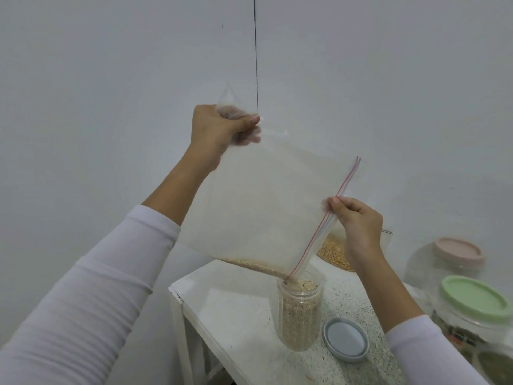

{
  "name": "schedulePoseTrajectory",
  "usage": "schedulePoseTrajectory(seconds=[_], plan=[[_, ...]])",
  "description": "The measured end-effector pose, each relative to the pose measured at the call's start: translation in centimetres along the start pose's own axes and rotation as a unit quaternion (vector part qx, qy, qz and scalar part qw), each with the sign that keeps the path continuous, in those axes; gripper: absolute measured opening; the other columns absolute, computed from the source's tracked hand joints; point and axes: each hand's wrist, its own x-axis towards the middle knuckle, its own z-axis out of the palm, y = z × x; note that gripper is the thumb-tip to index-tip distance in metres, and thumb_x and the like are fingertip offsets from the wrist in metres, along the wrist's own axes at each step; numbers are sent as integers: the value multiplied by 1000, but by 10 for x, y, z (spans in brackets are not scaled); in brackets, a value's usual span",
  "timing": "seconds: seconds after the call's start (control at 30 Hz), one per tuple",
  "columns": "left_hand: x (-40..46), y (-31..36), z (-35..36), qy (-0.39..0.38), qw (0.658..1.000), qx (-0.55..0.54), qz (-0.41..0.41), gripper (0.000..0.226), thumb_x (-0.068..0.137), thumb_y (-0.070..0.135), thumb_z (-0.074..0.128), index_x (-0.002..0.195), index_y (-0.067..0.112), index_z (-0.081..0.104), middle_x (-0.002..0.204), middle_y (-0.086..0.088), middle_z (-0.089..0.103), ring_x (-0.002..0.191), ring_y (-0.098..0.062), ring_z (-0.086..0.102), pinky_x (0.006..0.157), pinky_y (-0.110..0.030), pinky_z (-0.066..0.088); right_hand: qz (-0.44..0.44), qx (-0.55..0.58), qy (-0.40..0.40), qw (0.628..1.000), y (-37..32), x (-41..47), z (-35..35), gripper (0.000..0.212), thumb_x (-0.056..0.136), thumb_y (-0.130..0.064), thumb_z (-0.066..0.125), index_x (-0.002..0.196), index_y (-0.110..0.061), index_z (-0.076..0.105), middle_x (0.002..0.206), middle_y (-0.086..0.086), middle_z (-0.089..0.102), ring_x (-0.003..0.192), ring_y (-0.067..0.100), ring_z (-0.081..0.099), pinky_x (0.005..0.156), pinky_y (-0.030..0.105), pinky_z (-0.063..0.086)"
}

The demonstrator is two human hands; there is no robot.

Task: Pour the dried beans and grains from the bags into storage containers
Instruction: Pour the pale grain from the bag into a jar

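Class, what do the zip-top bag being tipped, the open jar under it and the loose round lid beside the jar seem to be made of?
Clear zip-top bag: thin soft plastic film; it creases and shows the wall through.
Tall clear jar: probably rigid plastic, though glass is possible; the grains show through.
Grey-blue round lid: matte opaque plastic, apparently.

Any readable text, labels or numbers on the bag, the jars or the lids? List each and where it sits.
None can be read.
Zip bag: clear, only a red and blue seal stripe, no print.
Open jar and grey lid: plain.
Jars with the green lid and pink lid: no label shows.
Dark marks at the green-lidded jar's base: too blurred to tell if they are text.
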Motion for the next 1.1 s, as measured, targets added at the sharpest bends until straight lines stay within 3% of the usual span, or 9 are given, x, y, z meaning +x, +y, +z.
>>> schedulePoseTrajectory(seconds=[0.13,0.3,0.67,0.97,1.1], plan=[[1,-2,0,-4,1000,4,2,9,78,3,74,75,1,67,56,-4,69,53,-20,68,54,-23,54,8,0,-10,1000,-1,-1,0,2,82,-7,70,81,-6,72,74,3,71,77,9,67,94,28,49],[2,-2,1,-5,1000,4,1,8,78,3,75,75,2,68,57,-5,69,54,-21,69,57,-26,54,12,10,-7,1000,-2,-1,1,7,82,-6,70,76,-10,71,72,2,71,86,16,68,101,35,46],[1,-6,1,-24,1000,15,-6,10,80,6,73,74,3,66,60,-5,70,56,-21,69,56,-25,55,8,2,-6,1000,2,-1,0,11,82,-7,69,74,-14,71,69,-1,72,87,15,68,99,34,47],[4,-9,1,-23,1000,16,-5,10,80,6,74,77,1,66,60,-5,70,57,-21,70,56,-25,55,6,15,11,1000,5,2,0,8,83,-6,68,77,-11,70,67,-3,71,80,10,67,89,24,46],[6,-7,4,-26,1000,13,-2,9,80,5,73,76,1,66,59,-4,70,56,-20,69,57,-25,55,11,19,10,1000,6,2,1,8,83,-5,69,77,-11,70,68,-1,71,81,13,68,95,28,48]])
